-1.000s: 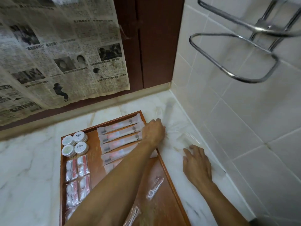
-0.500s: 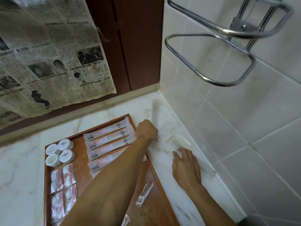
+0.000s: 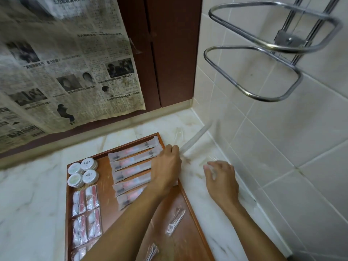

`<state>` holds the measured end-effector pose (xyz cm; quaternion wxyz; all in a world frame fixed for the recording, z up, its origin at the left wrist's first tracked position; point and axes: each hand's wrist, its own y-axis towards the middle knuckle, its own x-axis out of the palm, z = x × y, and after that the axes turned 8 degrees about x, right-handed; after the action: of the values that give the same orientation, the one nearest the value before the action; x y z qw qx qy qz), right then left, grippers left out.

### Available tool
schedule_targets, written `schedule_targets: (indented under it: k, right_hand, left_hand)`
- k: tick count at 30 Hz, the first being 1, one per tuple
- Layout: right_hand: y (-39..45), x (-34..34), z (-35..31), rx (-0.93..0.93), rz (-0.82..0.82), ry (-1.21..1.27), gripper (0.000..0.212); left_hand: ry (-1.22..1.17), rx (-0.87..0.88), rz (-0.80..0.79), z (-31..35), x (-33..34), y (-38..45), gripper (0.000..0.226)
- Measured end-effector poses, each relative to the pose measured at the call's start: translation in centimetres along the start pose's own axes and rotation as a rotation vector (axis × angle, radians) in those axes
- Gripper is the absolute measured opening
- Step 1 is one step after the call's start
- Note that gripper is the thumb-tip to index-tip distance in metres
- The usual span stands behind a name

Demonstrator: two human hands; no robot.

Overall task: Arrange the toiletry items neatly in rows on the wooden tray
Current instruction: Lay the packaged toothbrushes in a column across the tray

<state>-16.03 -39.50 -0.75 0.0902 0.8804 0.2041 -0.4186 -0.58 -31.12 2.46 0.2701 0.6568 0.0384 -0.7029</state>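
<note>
**Clear packets at the tray's far corner**

We see the wooden tray [image 3: 190,210] lying on a marble counter [image 3: 33,194] in the corner of a tiled wall [image 3: 282,147]. On it, five long toothbrush packets [image 3: 131,169] lie in a row, one below the other. To their left sit four round white containers [image 3: 83,171] in a tight square, with small red-and-white sachets [image 3: 86,213] lined up below them. Two clear packets of floss picks [image 3: 175,222] lie loose on the near right part of the tray.

Our left hand [image 3: 166,169] reaches over the tray's right edge, fingers curled and pinching the end of a long clear packet [image 3: 195,138], blurred, which slants up towards the wall. Our right hand [image 3: 221,178] rests on the counter beside the tray, fingers bent over a crinkled clear wrapper [image 3: 211,159]; we cannot tell whether it truly grips it.

A chrome rack [image 3: 263,53] juts from the wall above, and newspaper [image 3: 66,63] hangs on the left.
</note>
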Motion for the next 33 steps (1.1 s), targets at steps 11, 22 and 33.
schedule_targets:
  k: [11, 22, 33]
  right_hand:
    - [0.0, -2.5, -11.4, 0.577, -0.263, 0.852, 0.025]
    - [-3.6, 0.0, -10.8, 0.579, -0.562, 1.075, 0.030]
    - [-5.8, 2.0, -7.9, 0.552, -0.635, 0.697, 0.022]
  left_hand:
    - [0.296, 0.293, 0.392, -6.3, -4.3, -11.1, 0.020]
    - [-0.766, -0.685, 0.159, -6.5, -7.1, -17.8, 0.044]
    - [-1.217, -1.083, 0.223, -7.3, -6.6, -19.6, 0.011]
